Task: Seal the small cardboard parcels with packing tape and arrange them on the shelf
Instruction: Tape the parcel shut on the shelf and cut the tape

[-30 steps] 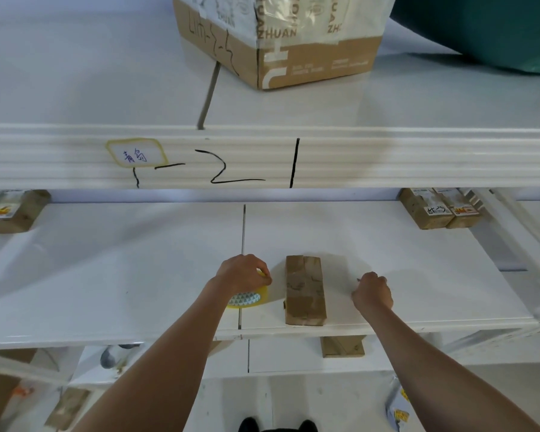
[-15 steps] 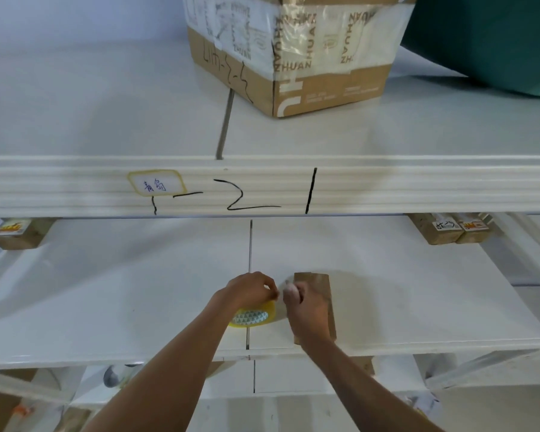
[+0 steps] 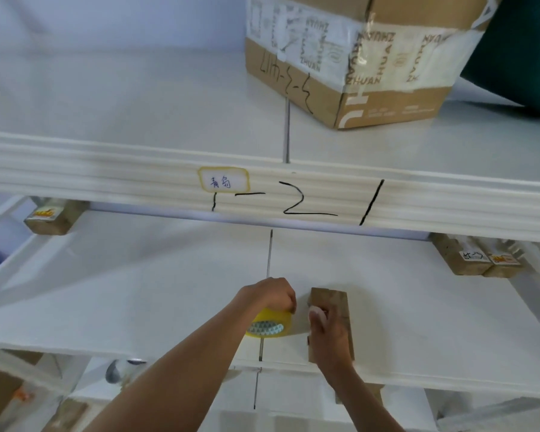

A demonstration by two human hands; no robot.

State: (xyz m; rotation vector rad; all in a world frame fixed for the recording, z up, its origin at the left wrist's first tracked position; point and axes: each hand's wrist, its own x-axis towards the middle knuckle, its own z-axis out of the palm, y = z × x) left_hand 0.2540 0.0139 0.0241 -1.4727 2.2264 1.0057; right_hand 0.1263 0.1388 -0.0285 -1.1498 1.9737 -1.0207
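A small brown cardboard parcel (image 3: 332, 302) lies lengthwise near the front edge of the white middle shelf (image 3: 434, 322). Just left of it stands a yellow roll of packing tape (image 3: 270, 325), and my left hand (image 3: 268, 297) grips the roll from above. My right hand (image 3: 326, 333) rests over the near half of the parcel, its fingertips pinching the free end of the clear tape (image 3: 300, 321) at the parcel's left edge. A short strip of tape stretches from the roll to those fingertips. The near part of the parcel is hidden under my right hand.
A large taped cardboard box (image 3: 356, 73) and a dark green object (image 3: 518, 51) sit on the upper shelf. Labelled small parcels lie at the back right (image 3: 468, 260) and back left (image 3: 53, 216) of the middle shelf. Another parcel (image 3: 373, 394) shows on the shelf below.
My right hand came in from the right of the parcel to the tape roll, took the tape end and drew it over the parcel's left edge. My left hand stayed on the roll.
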